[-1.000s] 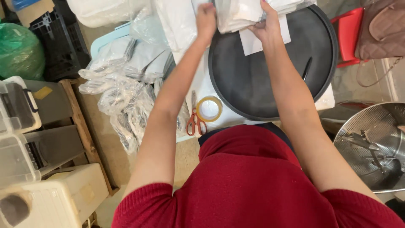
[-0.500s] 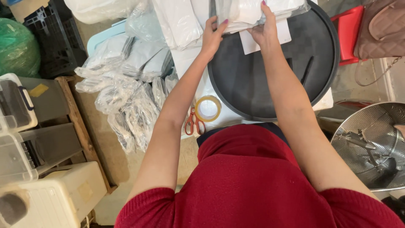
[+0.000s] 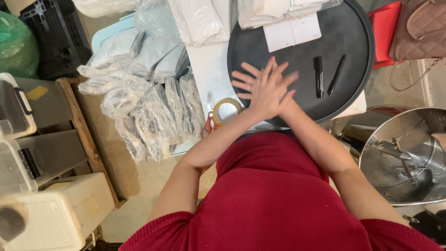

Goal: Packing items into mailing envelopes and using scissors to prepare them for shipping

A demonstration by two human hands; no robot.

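My left hand [image 3: 278, 86] and my right hand [image 3: 242, 82] are crossed and pressed one over the other, fingers spread, just above the near part of a round black tray [image 3: 353, 46]. Neither hand holds anything. A black marker [image 3: 318, 76] and a thin black pen [image 3: 336, 74] lie on the tray just right of my hands. A white notepad [image 3: 291, 31] and a stack of white folded bags [image 3: 274, 9] sit at the tray's far edge. A roll of tape [image 3: 226, 110] and red-handled scissors [image 3: 207, 122] lie beside my left forearm.
A heap of clear plastic packets [image 3: 148, 107] fills the left of the table. A metal mesh bowl [image 3: 409, 158] stands at the right, with a red stool [image 3: 385, 32] and a brown bag [image 3: 423, 28] behind it. White plastic boxes [image 3: 60, 214], a black crate [image 3: 51, 37] and a green bag [image 3: 16, 46] stand at the left.
Both hands have left the white stack at the tray's far edge, drawn back toward my body and come together crossed over the tray. The pens now show.
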